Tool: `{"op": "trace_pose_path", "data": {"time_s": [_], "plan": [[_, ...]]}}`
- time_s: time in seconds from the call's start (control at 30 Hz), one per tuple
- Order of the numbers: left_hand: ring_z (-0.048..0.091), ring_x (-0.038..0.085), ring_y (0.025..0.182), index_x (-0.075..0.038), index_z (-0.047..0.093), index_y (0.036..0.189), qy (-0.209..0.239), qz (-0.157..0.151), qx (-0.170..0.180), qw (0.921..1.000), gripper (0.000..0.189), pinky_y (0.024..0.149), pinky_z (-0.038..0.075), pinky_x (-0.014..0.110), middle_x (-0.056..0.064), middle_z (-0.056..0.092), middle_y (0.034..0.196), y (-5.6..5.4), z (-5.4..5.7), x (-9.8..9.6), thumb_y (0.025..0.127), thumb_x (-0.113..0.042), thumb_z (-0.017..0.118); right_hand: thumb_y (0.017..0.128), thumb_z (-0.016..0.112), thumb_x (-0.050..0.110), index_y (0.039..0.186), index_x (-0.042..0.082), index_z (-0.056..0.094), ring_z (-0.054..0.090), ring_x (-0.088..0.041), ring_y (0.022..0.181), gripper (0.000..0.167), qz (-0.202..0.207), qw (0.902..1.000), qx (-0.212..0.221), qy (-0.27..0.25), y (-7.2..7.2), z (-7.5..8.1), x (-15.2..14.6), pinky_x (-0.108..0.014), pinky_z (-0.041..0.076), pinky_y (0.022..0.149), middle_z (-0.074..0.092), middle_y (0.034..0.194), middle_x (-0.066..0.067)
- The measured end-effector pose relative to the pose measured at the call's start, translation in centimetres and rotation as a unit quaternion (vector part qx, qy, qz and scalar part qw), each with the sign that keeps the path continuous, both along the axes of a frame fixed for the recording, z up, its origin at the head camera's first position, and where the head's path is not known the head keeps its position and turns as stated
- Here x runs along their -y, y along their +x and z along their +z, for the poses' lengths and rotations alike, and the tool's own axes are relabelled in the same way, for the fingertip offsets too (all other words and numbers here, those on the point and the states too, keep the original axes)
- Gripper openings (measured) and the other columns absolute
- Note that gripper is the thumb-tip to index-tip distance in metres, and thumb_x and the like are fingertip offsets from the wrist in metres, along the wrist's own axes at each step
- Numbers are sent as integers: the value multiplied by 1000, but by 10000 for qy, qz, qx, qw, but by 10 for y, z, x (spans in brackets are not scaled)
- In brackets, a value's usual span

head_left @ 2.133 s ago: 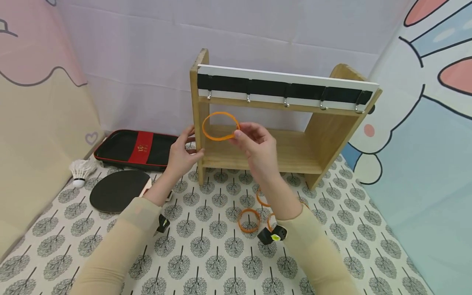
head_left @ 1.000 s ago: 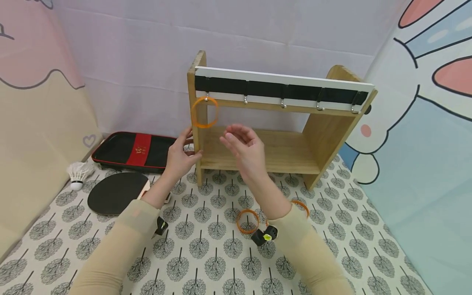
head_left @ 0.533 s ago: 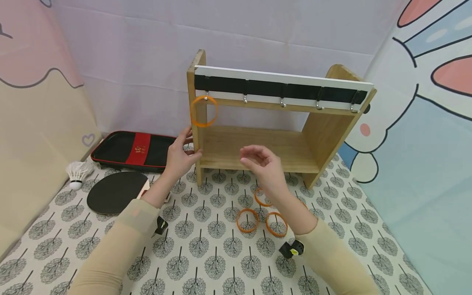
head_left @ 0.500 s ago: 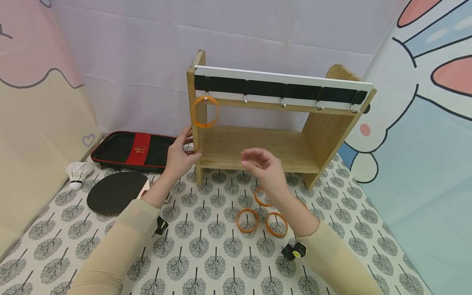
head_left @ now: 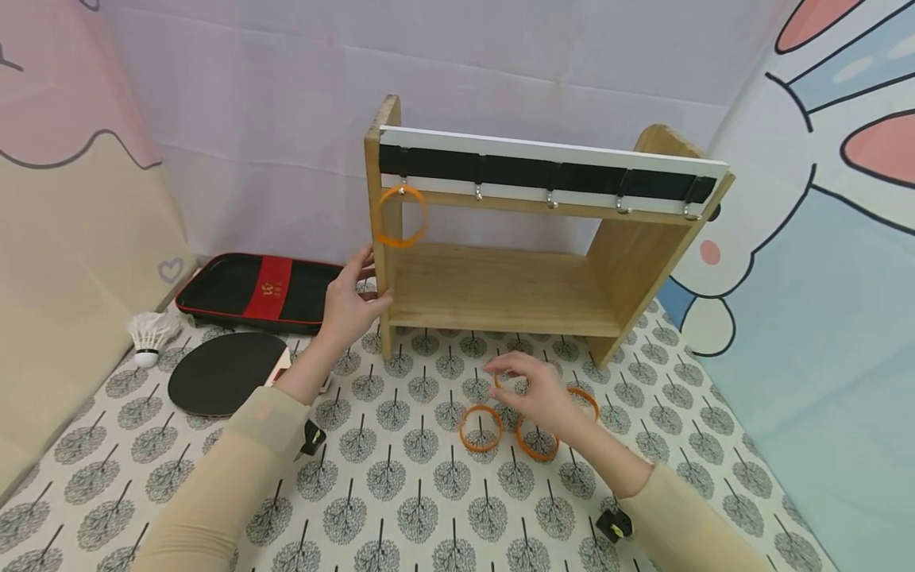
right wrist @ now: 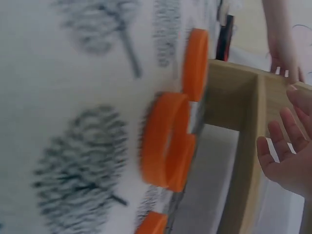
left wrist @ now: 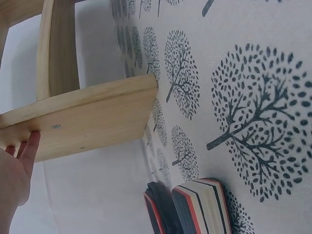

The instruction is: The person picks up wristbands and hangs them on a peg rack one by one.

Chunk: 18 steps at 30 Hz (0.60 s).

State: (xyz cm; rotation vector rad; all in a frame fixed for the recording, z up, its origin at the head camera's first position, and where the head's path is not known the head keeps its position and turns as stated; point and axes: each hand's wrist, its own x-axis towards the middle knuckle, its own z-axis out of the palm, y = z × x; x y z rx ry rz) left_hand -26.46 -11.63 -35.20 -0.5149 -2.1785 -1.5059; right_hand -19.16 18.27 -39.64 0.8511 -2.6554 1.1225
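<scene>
My left hand (head_left: pixel 352 300) rests against the left side panel of a wooden shelf (head_left: pixel 500 290). In the left wrist view its fingers (left wrist: pixel 30 148) touch the panel's outer face. An orange ring (head_left: pixel 422 226) hangs from the leftmost metal hook (head_left: pixel 403 191) on the shelf's front rail. My right hand (head_left: pixel 539 389) hovers over several more orange rings on the patterned cloth, thumb and fingers apart, nothing held. One ring (head_left: pixel 481 429) lies left of it, another (head_left: pixel 538 449) just below; a third (head_left: pixel 586 397) is at its right. Part of a further ring shows between thumb and fingers.
Bare hooks (head_left: pixel 551 200) line the rest of the white-and-black rail (head_left: pixel 586 176). At left lie a black case with a red band (head_left: pixel 270 287), a black table tennis bat (head_left: pixel 225 373) and a shuttlecock (head_left: pixel 150 338). Printed cloth walls enclose the table.
The right hand pinched a ring at first; that ring then hung on the leftmost hook. Since then the right hand has moved down and right to the loose rings. The left hand stays at the panel.
</scene>
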Motion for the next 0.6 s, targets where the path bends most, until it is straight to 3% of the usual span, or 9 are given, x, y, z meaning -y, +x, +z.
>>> {"op": "trace_pose_path", "data": {"time_s": [0.13, 0.4, 0.5, 0.6], "plan": [[54, 38, 115, -4, 39, 143, 28, 32, -12, 10000, 68, 82, 57, 49, 23, 47, 134, 0, 0, 0, 80, 5, 65, 80, 75, 16, 112, 16, 68, 62, -17, 103, 33, 176, 9984, -151, 511, -2, -17, -6, -35, 56, 86, 66, 114, 3], [55, 35, 114, -4, 40, 142, -42, 91, -14, 9999, 68, 81, 58, 43, 21, 49, 134, 0, -1, -2, 79, 5, 66, 81, 74, 12, 109, 14, 68, 63, -19, 96, 28, 511, 9934, 506, 898, -5, -36, -11, -33, 57, 82, 66, 109, 1], [55, 36, 114, -3, 40, 141, -53, 124, -69, 9999, 68, 80, 58, 44, 21, 49, 133, -2, -2, -1, 79, 6, 66, 81, 74, 14, 107, 16, 69, 61, -15, 94, 27, 592, 9894, 410, 1259, -7, -37, -10, -28, 56, 79, 66, 106, 4], [55, 35, 114, -5, 39, 143, -1, 128, -107, 9999, 70, 80, 58, 46, 20, 49, 135, -12, -12, 2, 79, 5, 66, 81, 74, 16, 106, 18, 70, 60, -12, 92, 26, 696, 9839, 209, 1634, -11, -38, -9, -26, 55, 76, 66, 103, 5]]}}
